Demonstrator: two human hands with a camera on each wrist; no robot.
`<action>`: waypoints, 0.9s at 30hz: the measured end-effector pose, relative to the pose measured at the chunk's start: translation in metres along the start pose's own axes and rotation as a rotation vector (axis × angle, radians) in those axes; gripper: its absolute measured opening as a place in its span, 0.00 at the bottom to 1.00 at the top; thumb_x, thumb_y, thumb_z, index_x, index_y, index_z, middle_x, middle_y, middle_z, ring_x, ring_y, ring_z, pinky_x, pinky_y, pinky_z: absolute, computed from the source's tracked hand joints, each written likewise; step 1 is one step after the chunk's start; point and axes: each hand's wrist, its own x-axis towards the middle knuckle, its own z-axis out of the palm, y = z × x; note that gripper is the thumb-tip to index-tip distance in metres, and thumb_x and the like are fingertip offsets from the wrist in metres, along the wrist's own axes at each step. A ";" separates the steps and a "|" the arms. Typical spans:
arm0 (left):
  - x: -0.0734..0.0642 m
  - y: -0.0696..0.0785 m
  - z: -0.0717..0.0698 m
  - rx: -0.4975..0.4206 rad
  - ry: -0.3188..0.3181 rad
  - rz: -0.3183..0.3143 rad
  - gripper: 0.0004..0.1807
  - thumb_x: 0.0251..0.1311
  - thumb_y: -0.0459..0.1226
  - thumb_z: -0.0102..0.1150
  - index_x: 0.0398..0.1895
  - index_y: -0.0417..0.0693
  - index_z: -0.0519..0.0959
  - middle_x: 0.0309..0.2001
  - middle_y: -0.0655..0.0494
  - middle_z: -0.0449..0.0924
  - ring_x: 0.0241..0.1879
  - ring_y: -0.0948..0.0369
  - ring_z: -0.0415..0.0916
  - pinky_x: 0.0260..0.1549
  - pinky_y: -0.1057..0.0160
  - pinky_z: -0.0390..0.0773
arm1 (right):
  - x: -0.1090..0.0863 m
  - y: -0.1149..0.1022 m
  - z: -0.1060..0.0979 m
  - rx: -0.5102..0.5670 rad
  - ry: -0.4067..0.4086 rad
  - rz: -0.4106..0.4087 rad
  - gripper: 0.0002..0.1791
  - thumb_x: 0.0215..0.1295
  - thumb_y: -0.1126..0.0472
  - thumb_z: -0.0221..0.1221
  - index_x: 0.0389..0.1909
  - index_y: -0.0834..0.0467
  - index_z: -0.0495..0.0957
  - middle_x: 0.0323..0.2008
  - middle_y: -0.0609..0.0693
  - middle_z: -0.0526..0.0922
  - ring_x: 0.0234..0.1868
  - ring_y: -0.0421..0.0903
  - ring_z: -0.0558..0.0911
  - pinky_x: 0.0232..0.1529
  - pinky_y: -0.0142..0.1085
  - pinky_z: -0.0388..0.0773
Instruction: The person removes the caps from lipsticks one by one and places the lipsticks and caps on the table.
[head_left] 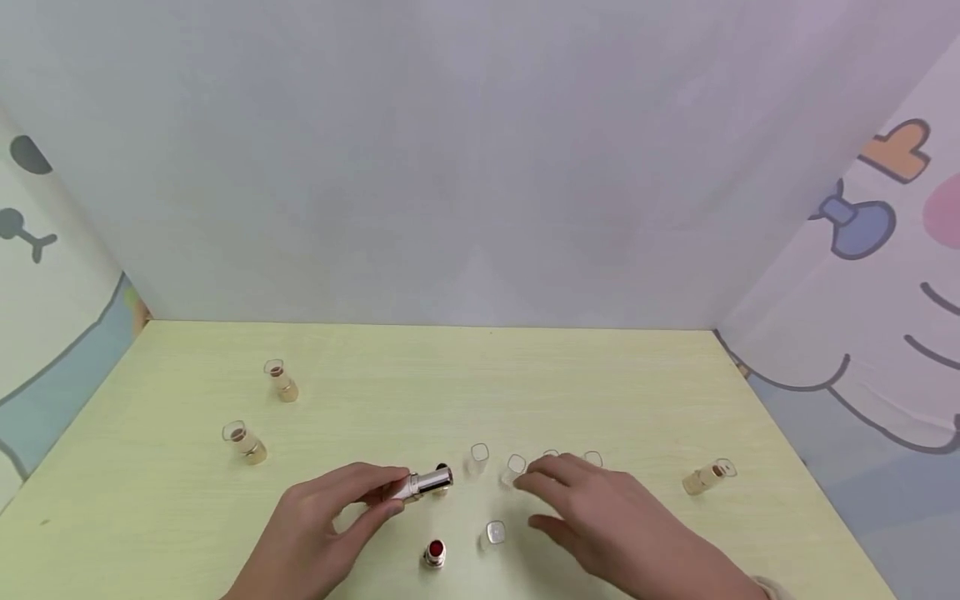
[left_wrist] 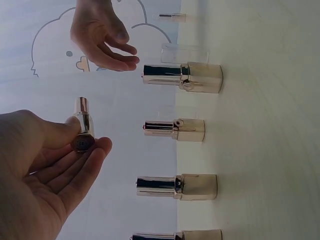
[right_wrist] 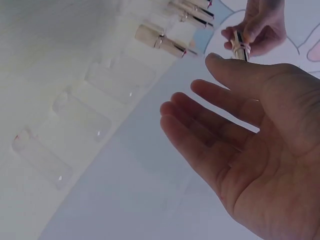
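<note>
We judge the lipstick tube [head_left: 432, 482] light, stiff and slick, best pinched near its base. It sits between six and seven o'clock in the head view, pinched narrowly by the left hand [head_left: 318, 521]. The left wrist view shows us its dark round end, hidden from the head; the right wrist view, the right hand [right_wrist: 260, 135] holding nothing, loosely spread.
</note>
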 end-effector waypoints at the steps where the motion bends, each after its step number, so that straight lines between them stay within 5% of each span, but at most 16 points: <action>1: -0.002 -0.001 0.000 0.012 0.005 -0.005 0.19 0.56 0.31 0.76 0.51 0.54 0.87 0.40 0.65 0.89 0.36 0.75 0.82 0.40 0.81 0.79 | -0.003 0.003 -0.003 -0.008 0.021 0.018 0.24 0.58 0.56 0.77 0.54 0.46 0.82 0.49 0.38 0.84 0.45 0.36 0.85 0.34 0.26 0.82; 10: -0.022 -0.006 -0.003 0.057 0.044 0.008 0.13 0.69 0.45 0.67 0.51 0.50 0.87 0.40 0.63 0.89 0.39 0.79 0.82 0.43 0.83 0.79 | -0.032 0.033 -0.022 -0.123 0.120 0.182 0.27 0.49 0.59 0.80 0.52 0.44 0.84 0.48 0.37 0.85 0.44 0.38 0.87 0.36 0.31 0.86; 13: -0.032 -0.003 -0.005 0.090 0.046 -0.058 0.15 0.58 0.38 0.77 0.49 0.54 0.87 0.40 0.67 0.89 0.39 0.83 0.81 0.41 0.84 0.79 | -0.043 0.044 -0.026 -0.127 0.122 0.254 0.26 0.49 0.59 0.80 0.51 0.43 0.84 0.48 0.36 0.85 0.44 0.39 0.88 0.38 0.34 0.87; 17: -0.044 0.002 -0.008 0.132 0.051 -0.167 0.33 0.35 0.25 0.83 0.48 0.60 0.87 0.38 0.73 0.88 0.39 0.87 0.81 0.37 0.85 0.79 | -0.057 0.058 -0.030 -0.119 0.108 0.343 0.26 0.50 0.60 0.79 0.51 0.42 0.84 0.49 0.37 0.86 0.44 0.43 0.89 0.37 0.37 0.87; 22: -0.058 0.004 -0.010 0.183 0.074 -0.222 0.37 0.29 0.24 0.84 0.48 0.63 0.87 0.38 0.76 0.86 0.39 0.88 0.78 0.36 0.85 0.78 | -0.073 0.073 -0.033 -0.089 0.066 0.437 0.26 0.53 0.60 0.78 0.53 0.42 0.84 0.51 0.39 0.86 0.39 0.40 0.88 0.35 0.36 0.85; 24: -0.064 0.000 -0.010 0.182 0.070 -0.198 0.36 0.29 0.25 0.85 0.48 0.62 0.87 0.38 0.77 0.85 0.38 0.86 0.78 0.36 0.85 0.77 | -0.079 0.078 -0.034 -0.066 0.045 0.468 0.26 0.54 0.60 0.78 0.54 0.43 0.83 0.52 0.39 0.86 0.36 0.36 0.86 0.34 0.35 0.84; 27: -0.070 -0.014 -0.009 0.104 0.023 -0.080 0.24 0.48 0.32 0.82 0.51 0.53 0.87 0.38 0.72 0.85 0.38 0.78 0.78 0.36 0.84 0.78 | -0.088 0.085 -0.035 -0.038 0.012 0.521 0.25 0.57 0.59 0.77 0.55 0.43 0.83 0.52 0.40 0.86 0.33 0.31 0.83 0.33 0.33 0.82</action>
